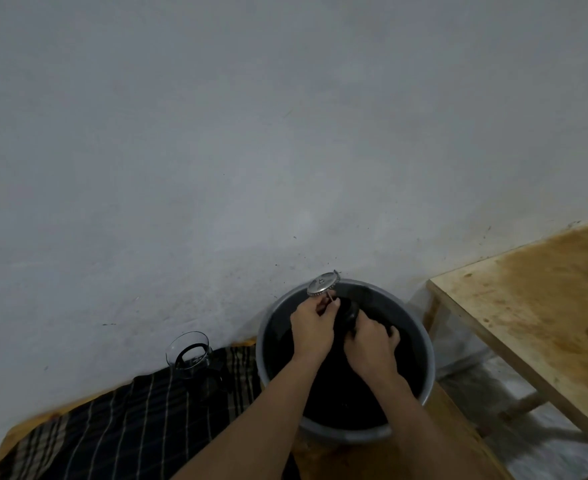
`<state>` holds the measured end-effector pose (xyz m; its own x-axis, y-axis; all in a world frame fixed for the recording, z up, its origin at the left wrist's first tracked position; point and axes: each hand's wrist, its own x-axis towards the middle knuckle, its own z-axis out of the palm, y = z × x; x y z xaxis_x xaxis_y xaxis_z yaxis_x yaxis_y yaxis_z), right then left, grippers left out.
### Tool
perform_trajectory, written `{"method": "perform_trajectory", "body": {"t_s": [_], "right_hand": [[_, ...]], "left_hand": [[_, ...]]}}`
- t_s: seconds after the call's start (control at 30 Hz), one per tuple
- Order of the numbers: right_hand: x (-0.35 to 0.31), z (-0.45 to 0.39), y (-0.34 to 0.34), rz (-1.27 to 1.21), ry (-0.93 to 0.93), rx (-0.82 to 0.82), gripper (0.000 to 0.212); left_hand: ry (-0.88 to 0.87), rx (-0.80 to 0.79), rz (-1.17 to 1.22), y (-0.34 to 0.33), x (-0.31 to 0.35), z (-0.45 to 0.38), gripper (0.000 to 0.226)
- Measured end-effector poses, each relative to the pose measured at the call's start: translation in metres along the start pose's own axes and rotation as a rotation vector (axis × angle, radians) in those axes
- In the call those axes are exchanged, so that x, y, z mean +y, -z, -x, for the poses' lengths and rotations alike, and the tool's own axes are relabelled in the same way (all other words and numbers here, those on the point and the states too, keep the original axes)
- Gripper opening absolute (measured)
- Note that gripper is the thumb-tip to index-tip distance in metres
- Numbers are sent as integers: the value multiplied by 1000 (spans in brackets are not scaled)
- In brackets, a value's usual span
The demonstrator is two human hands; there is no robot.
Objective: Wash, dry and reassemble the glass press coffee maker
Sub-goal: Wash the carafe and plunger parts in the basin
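1. A round grey plastic basin [427, 344] sits on a wooden surface against a rough pale wall; its inside looks dark, and whether it holds water cannot be told.
2. Both hands work together over the basin, close but on different parts of the plunger assembly.
3. The left hand [311, 329] has its fingers curled round the thin metal rod [329, 297], just below the filter disc.
4. The filter disc [323, 284] is a flat, shiny metal circle with a ribbed, coiled edge; it is tilted and stands above the basin's far rim.
5. The right hand [372, 344] grips a dark, rounded piece, apparently the black lid [348, 313] of the press; its details are lost in shadow.
6. The glass carafe [189, 355] stands apart to the left, upright on a dark plaid cloth [123, 420]; it is clear and cylindrical, with a black curved handle.
7. The cloth is crumpled, striped with thin pale lines, and spread over the wooden surface beside the basin.
8. To the right stands a plywood table [528, 313], its top stained brown and marked with darker oval blotches.
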<state>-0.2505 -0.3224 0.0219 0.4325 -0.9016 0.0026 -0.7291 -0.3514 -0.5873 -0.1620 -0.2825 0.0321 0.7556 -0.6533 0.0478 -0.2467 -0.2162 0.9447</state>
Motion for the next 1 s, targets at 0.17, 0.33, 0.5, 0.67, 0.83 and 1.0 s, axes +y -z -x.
{"method": "perform_trajectory", "body": {"t_s": [0.17,0.33,0.5,0.67,0.83,1.0], "right_hand": [[-19,-3,28,110,114,-38,35],[-38,-3,46,402,149,-279,38],[-46,-6,49,518,172,-308,40],[-44,-3,51,427,164,-281,47],[-27,1,41,284,152,-306,50],[-6,1,31,124,146,-268,47]], "left_hand": [[645,-12,588,5,4,1,13],[997,-250,905,5,-8,24,30],[1009,-259,956,1,-3,35,25],[970,-253,845,5,-5,26,26],[924,-193,678,6,-18,26,18],[809,-151,597,14,-14,28,12]]}}
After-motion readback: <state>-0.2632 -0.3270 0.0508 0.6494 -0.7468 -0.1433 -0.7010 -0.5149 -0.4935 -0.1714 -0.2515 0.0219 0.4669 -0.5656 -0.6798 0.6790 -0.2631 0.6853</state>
